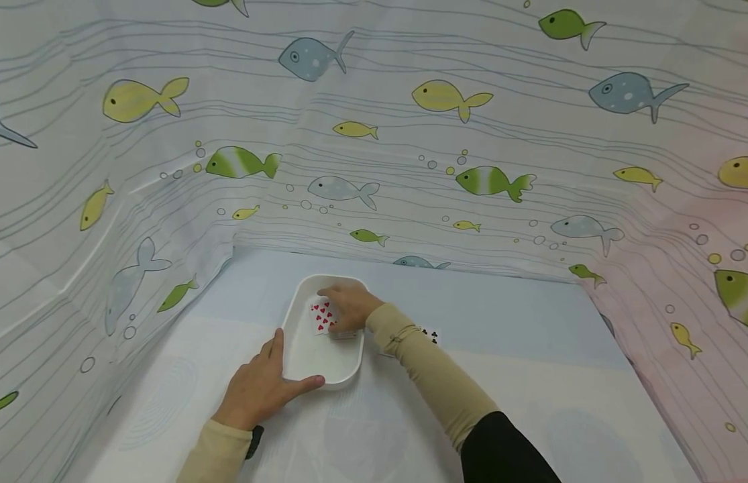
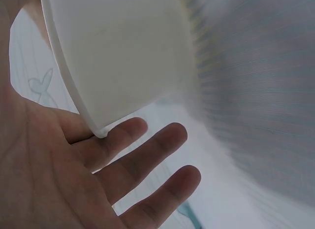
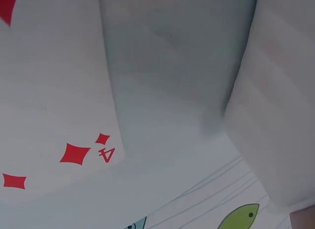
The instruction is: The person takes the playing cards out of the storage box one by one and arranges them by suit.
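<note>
A white plastic tray (image 1: 310,362) sits on the table. My left hand (image 1: 259,382) holds its near left corner, thumb along the front rim and fingers up the left side. In the left wrist view several fingers (image 2: 142,160) show beside the tray wall (image 2: 118,56). Inside the tray, my right hand (image 1: 349,305) spans some playing cards, thumb and fingertips at their edges. A hearts card (image 1: 321,318) lies face up there, partly covered by this hand. Close to the right wrist view is a four of diamonds (image 3: 59,106); the right fingers are out of that view.
Right of the tray, a clubs card (image 1: 433,335) lies on the table, partly hidden by the right sleeve (image 1: 428,369). A fish-patterned sheet (image 1: 398,147) hangs behind and on both sides. Pale cloth covers the table (image 1: 518,376).
</note>
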`<state>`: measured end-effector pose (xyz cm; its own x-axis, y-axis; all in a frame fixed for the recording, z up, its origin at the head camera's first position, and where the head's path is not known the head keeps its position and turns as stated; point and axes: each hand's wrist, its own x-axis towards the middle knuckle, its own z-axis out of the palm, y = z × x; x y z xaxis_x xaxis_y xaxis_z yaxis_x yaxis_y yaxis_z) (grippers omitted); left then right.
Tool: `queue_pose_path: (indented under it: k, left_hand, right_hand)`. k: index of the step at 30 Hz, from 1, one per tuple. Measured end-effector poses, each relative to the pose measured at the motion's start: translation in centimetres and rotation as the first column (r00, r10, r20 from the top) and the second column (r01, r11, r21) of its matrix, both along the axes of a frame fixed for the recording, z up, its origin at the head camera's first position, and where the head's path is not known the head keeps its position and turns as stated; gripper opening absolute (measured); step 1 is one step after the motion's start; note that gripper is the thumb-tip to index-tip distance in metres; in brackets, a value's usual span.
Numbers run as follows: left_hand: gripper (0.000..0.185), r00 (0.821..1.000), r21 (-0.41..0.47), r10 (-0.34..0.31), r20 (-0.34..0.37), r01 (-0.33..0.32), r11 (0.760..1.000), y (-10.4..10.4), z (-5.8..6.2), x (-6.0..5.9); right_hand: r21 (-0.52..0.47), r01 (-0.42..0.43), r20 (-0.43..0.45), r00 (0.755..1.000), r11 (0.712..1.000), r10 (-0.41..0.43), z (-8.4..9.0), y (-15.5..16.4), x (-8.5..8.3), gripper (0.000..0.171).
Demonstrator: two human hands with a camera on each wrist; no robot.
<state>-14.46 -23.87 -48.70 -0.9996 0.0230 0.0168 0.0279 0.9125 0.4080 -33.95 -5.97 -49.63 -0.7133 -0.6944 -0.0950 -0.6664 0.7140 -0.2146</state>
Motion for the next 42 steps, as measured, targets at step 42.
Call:
queue_pose_path:
  k: [42]
  left_hand:
    - [0.137, 1.000, -0.004, 0.006, 0.005, -0.006, 1.000, 0.15, 0.11, 0.02]
  right_hand:
    - [0.107, -0.048, -0.129, 0.990, 0.993, 0.062, -0.59, -0.11, 0.53, 0.091]
